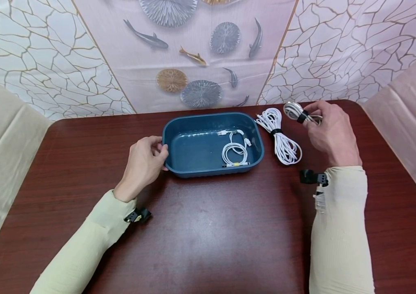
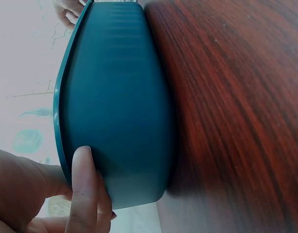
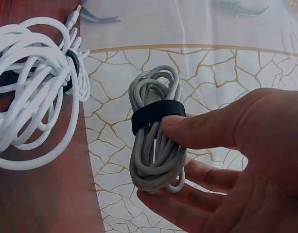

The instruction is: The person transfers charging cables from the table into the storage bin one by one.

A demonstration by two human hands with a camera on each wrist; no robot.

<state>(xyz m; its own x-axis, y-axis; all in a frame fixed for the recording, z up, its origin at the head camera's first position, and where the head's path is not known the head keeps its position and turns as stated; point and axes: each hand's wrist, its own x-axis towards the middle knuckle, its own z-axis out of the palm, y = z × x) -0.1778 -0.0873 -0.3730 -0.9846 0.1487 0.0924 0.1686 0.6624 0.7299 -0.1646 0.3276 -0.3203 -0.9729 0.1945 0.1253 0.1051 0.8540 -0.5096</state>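
A blue plastic bin (image 1: 193, 172) stands at the back of the table, with a coiled white USB cable (image 1: 235, 153) lying in its right half. My left hand (image 1: 143, 161) pinches the bin's left rim between thumb and fingers; the left wrist view shows fingers (image 2: 83, 179) against the outer wall. In my right hand (image 1: 334, 128) is a small coiled grey cable (image 3: 158, 155) with a black strap (image 3: 156, 115) round its middle, gripped between thumb and fingers above the table. Left of that hand lies a larger white cable bundle (image 1: 287, 149), tied with its own black strap.
The dark red wooden table (image 1: 208, 237) ends just behind the bin. A patterned cloth (image 1: 200, 53) with fish and gold lines hangs behind it, and beige cloth (image 1: 410, 106) hangs at the sides. Each wrist carries a small black camera mount (image 1: 314, 178).
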